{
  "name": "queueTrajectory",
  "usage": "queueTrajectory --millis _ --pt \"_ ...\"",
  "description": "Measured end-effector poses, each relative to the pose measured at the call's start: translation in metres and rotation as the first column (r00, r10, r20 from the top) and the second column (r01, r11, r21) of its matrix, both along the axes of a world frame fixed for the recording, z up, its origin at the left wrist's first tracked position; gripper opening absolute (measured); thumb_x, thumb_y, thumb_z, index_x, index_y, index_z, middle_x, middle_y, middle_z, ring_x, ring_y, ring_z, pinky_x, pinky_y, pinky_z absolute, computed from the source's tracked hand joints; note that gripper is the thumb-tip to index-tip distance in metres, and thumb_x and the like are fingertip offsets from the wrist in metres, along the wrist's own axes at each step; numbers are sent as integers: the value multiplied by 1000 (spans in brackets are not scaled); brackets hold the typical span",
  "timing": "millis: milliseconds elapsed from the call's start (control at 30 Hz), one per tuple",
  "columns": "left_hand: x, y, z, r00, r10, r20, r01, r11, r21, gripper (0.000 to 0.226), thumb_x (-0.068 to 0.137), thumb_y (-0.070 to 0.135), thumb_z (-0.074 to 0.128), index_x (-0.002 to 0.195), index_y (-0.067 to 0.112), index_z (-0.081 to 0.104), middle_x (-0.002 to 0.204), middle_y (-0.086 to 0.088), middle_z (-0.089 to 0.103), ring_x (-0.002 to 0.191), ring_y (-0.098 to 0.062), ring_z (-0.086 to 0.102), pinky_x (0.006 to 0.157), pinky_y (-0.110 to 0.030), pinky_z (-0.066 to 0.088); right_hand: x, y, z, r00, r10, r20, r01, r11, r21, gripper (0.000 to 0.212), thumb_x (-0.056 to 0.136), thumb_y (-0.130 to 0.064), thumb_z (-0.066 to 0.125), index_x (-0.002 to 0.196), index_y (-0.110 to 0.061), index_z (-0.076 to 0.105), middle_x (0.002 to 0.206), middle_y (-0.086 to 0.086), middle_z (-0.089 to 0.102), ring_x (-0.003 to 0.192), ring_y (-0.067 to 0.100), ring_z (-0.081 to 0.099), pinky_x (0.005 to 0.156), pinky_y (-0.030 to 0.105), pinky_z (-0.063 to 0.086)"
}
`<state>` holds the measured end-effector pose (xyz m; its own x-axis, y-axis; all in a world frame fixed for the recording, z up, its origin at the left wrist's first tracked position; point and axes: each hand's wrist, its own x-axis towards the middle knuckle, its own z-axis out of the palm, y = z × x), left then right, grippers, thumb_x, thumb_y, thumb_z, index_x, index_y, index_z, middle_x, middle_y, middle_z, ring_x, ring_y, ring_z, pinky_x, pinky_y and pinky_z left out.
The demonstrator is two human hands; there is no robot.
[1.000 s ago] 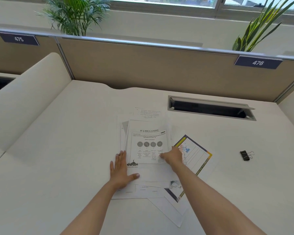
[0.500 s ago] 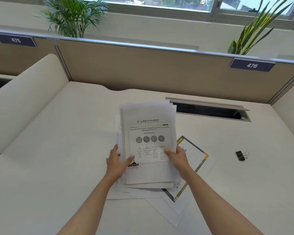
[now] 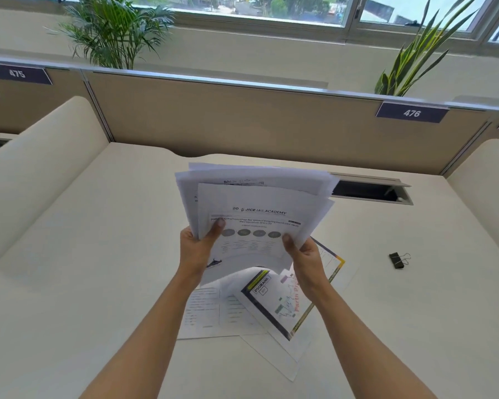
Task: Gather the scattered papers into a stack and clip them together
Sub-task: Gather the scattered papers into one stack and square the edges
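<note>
A loose sheaf of white papers (image 3: 257, 203) is held tilted up above the desk, its sheets fanned and uneven at the top. My left hand (image 3: 198, 249) grips its left lower edge with the thumb on the front page. My right hand (image 3: 303, 254) grips the right lower edge. Below, other papers lie flat on the desk: a colourful dark-bordered sheet (image 3: 274, 303), a white table-printed sheet (image 3: 205, 312) and plain white sheets (image 3: 274, 355). A black binder clip (image 3: 398, 260) lies on the desk to the right, apart from both hands.
The white desk (image 3: 84, 269) is bounded by a beige partition (image 3: 242, 116) at the back and cream dividers at the left (image 3: 41, 168) and the right (image 3: 487, 180). An open cable slot (image 3: 369, 191) sits behind the papers. Plants stand beyond the partition.
Both hands went from pressing papers flat on the desk to gripping a bundle and lifting it up and tilted. The sheets beneath it are now uncovered.
</note>
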<state>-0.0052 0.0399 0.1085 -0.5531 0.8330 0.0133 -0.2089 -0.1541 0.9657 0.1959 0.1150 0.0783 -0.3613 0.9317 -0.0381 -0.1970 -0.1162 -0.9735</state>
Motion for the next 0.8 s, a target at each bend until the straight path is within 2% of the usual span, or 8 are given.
queueTrajectory --millis 167,300,433,500,567,633,700,800 --pt "-2 -8 -6 993 118 -16 -117 992 38 13 65 30 80 76 34 74 81 9 76 73 -9 72 57 -23 57 7 -3 -2 999 -24 24 23 997 67 31 87 -25 66 118 -27 63 116 2 69 106 23 66 78 40 59" --pt "8 -12 -14 988 148 -50 -147 989 29 4 70 34 76 71 32 72 74 9 75 68 -7 70 58 -24 57 8 -10 -7 998 -61 -10 62 995 81 26 96 -17 54 120 -22 61 111 -4 71 101 17 68 74 32 59" --pt "14 -11 -14 983 177 -47 -174 984 45 7 74 37 72 70 31 70 72 8 74 67 -9 68 57 -26 56 5 -15 -4 991 -126 49 120 987 106 25 98 -16 49 114 -29 63 106 -9 72 97 12 68 73 32 60" --pt "14 -10 -12 983 177 -52 -173 982 77 4 76 37 71 74 34 70 74 9 74 68 -6 68 56 -22 55 5 -17 0 988 -142 65 132 983 129 26 99 -17 48 111 -33 64 104 -12 72 94 8 68 69 26 59" --pt "15 -11 -15 983 176 -57 -170 980 102 5 81 38 66 86 37 66 83 10 73 74 -6 68 59 -23 57 7 -20 1 988 -136 74 124 982 144 25 98 -19 50 111 -35 63 105 -13 72 95 8 67 68 25 59" --pt "17 -15 -26 982 173 -80 -165 981 98 14 90 40 56 103 35 54 95 7 68 83 -9 66 64 -27 58 11 -25 -4 986 -126 107 111 984 137 26 95 -22 54 118 -33 60 110 -12 70 101 13 66 74 31 60" --pt "21 -19 -41 982 153 -115 -145 987 75 17 95 38 49 109 30 43 103 -1 64 88 -13 65 66 -30 59 15 -31 -14 979 -127 158 107 986 125 32 94 -24 55 126 -29 55 116 -7 67 105 15 65 82 35 59" --pt "29 -25 -62 981 95 -167 -96 995 -3 7 98 32 45 104 31 43 102 12 63 89 -2 65 65 -22 56 19 -38 -24 963 -163 217 134 981 140 28 98 -19 49 123 -28 56 119 -4 65 105 8 63 90 36 56"
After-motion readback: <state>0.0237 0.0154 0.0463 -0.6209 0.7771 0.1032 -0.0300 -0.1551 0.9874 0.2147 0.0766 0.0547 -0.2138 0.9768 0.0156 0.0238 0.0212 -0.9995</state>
